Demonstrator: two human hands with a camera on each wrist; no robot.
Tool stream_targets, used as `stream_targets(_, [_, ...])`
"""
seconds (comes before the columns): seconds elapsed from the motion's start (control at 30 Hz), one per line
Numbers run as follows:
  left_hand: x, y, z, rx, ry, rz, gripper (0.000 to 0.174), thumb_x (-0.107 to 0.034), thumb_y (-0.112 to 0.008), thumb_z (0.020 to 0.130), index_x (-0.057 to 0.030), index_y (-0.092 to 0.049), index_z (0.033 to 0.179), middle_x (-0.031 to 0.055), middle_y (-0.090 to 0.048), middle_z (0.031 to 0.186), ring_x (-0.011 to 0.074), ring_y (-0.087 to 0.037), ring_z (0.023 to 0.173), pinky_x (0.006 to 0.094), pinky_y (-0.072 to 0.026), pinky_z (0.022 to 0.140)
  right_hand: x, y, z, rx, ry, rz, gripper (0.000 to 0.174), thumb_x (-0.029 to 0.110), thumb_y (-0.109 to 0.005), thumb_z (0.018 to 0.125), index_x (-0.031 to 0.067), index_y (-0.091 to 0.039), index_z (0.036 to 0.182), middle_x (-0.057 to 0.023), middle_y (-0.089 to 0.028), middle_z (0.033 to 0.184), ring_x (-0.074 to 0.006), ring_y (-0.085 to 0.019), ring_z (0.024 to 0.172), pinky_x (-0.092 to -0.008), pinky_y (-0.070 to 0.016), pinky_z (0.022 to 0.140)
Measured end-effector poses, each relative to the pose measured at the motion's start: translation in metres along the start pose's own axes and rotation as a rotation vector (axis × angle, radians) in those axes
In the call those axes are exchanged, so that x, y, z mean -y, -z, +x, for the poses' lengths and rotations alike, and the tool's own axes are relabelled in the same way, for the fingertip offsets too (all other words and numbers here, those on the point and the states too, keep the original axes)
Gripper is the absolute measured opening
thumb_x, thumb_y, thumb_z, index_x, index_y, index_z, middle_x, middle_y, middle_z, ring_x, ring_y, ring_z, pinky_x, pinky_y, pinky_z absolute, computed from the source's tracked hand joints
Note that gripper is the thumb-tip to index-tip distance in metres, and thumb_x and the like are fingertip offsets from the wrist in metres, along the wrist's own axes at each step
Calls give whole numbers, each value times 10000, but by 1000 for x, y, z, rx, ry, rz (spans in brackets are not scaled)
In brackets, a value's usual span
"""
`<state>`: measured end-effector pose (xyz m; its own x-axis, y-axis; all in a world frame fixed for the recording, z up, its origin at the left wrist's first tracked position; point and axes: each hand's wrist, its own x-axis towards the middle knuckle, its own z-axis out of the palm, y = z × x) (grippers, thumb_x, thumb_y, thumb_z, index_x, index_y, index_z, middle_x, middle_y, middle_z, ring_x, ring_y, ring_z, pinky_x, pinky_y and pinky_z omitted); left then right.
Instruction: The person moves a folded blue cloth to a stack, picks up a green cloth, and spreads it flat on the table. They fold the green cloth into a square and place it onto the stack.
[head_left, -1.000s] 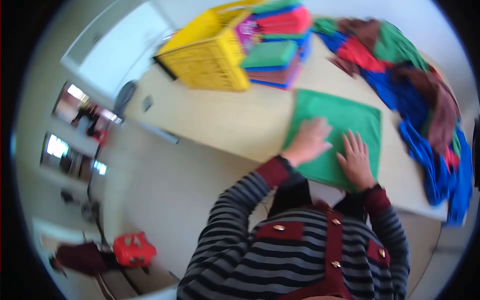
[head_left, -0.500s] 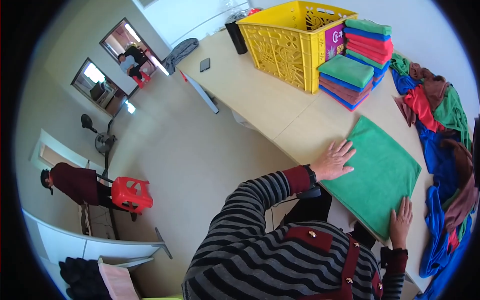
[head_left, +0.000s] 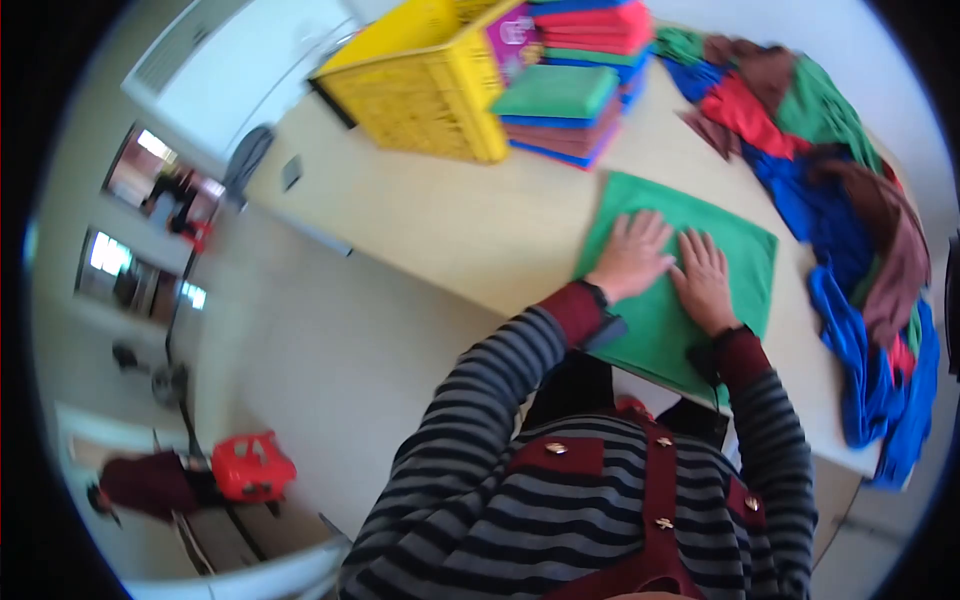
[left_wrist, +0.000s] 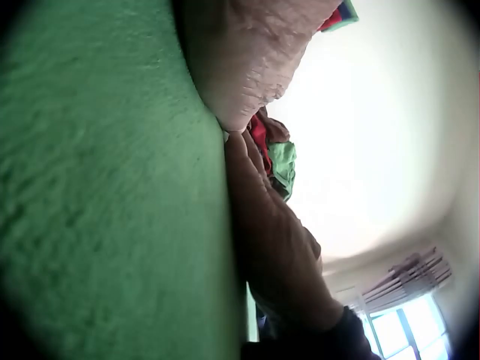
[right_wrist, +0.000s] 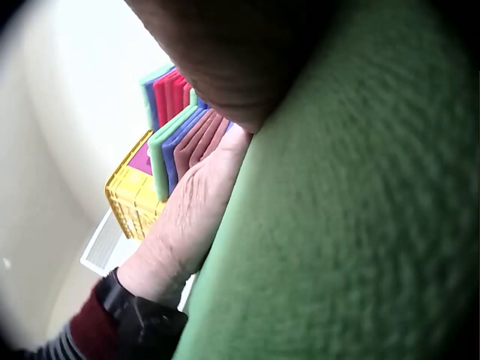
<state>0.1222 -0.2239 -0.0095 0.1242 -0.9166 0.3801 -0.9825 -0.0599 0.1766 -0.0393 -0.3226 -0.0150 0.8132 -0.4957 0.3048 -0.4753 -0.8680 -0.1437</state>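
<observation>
A green cloth (head_left: 625, 335) lies spread flat near the table's front edge. My left hand (head_left: 634, 258) rests palm down on its middle, fingers straight and a little spread. Close beside it, my right hand (head_left: 704, 282) lies flat on the same cloth, the two hands nearly touching at the thumbs. In the left wrist view the cloth (left_wrist: 112, 180) fills the left side, with the right hand (left_wrist: 274, 232) resting on it. The right wrist view has the left hand (right_wrist: 191, 206) against the cloth (right_wrist: 337, 225).
Folded cloths (head_left: 556, 95) stand in stacks beside a yellow crate (head_left: 420, 95) at the back. A heap of loose blue, red, brown and green cloths (head_left: 840, 190) runs along the right side. A phone (head_left: 291, 173) lies at the table's left end. A person (head_left: 150, 483) is farther off.
Since half a second ago, both hands have moved from the cloth's edges inward over its middle and come close together. The head view has turned as well.
</observation>
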Motion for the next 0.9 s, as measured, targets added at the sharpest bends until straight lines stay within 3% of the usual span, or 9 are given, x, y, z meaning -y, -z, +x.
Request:
stream_targets(0.07, [10,-1,2,18,30,28,594,-422,-534,965,-53,-476,1427,176,-419,1516,350,-337,1431,582,-248,1145,-14,10,-3,-32,-26,4,611,430,-500,985,71,-420,1472,-145,-397,1542,-367,-319,1445,-529,-249,1171])
stream_targets(0.27, [36,-3,4,160,217,83,666,-504,-416,1008,-117,-332,1544,132,-260,1627,318,-206,1509,521,-151,1210,-74,30,-16,23,-251,-127,622,463,-443,1015,83,-379,1504,-134,-350,1578,-363,-281,1470,-501,-223,1193])
stream_targets(0.53, [50,5,1,184,319,60,694,-509,-399,1014,-98,-287,1561,132,-221,1641,315,-181,1517,529,-138,1212,-107,36,-15,79,-430,-148,656,495,-431,1006,84,-370,1514,-124,-331,1592,-352,-266,1479,-507,-225,1193])
stream_targets(0.63, [44,15,6,280,366,210,690,-478,-424,1014,-78,-284,1558,134,-225,1640,319,-189,1514,523,-147,1212,-101,39,-9,97,-452,-209,650,483,-441,1001,85,-377,1512,-120,-328,1595,-345,-266,1481,-523,-228,1190])
stream_targets(0.7, [38,14,24,219,259,238,681,-462,-431,1016,-75,-286,1556,136,-231,1637,320,-193,1512,521,-150,1212,-91,42,2,105,-422,-339,635,462,-453,998,84,-390,1504,-117,-330,1595,-338,-268,1482,-543,-233,1185])
stream_targets(0.77, [26,7,29,136,114,264,663,-429,-445,1019,-68,-290,1553,140,-243,1631,321,-202,1509,517,-156,1211,-67,47,15,122,-274,-231,609,435,-467,993,86,-413,1490,-116,-338,1591,-332,-272,1482,-559,-234,1180])
stream_targets(0.9, [7,-12,66,195,-101,64,640,-386,-464,1020,-70,-296,1551,134,-266,1622,304,-215,1507,514,-161,1209,-24,17,47,50,-160,-43,611,462,-455,987,106,-433,1483,-112,-370,1575,-336,-287,1477,-555,-210,1188])
